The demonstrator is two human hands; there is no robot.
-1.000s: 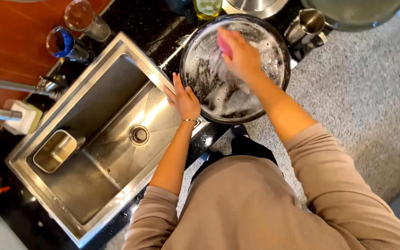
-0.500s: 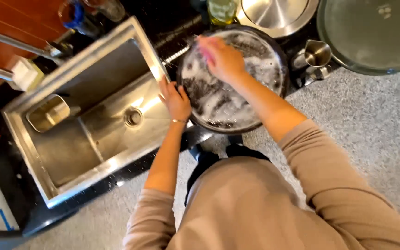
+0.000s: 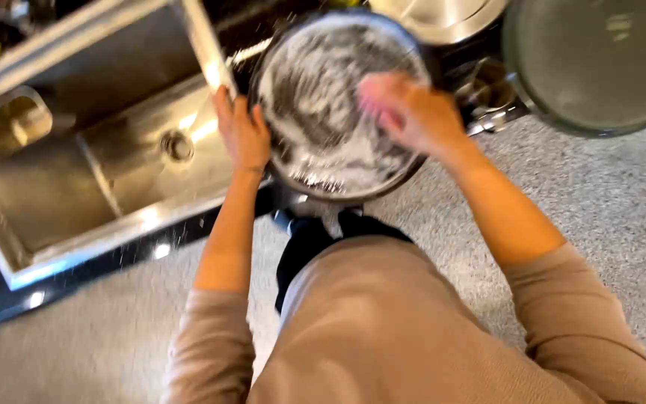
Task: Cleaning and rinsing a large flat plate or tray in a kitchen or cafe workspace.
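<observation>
Left hand [image 3: 242, 135] on soapy pan [image 3: 315, 112] rim — right hand [image 3: 411, 114] inside.

Dark round pan [image 3: 338, 105], inside streaked with white foam in swirls, dark metal showing through in patches. Pink sponge [image 3: 374, 93], blurred, under the right hand [image 3: 413, 116]. Sink [image 3: 91, 172] silver steel with bright white glints along the rim; small steel container [image 3: 9, 123] in it, dull yellowish inside. Surface [image 3: 114, 258] around the sink glossy black. Floor [image 3: 585, 194] grey speckled. Sleeves [image 3: 214, 344] and top plain beige-tan. Large lid [image 3: 600, 60] grey-green, shiny silver lid [image 3: 443, 15] beside it. Dark trousers [image 3: 323, 239], near black.
</observation>
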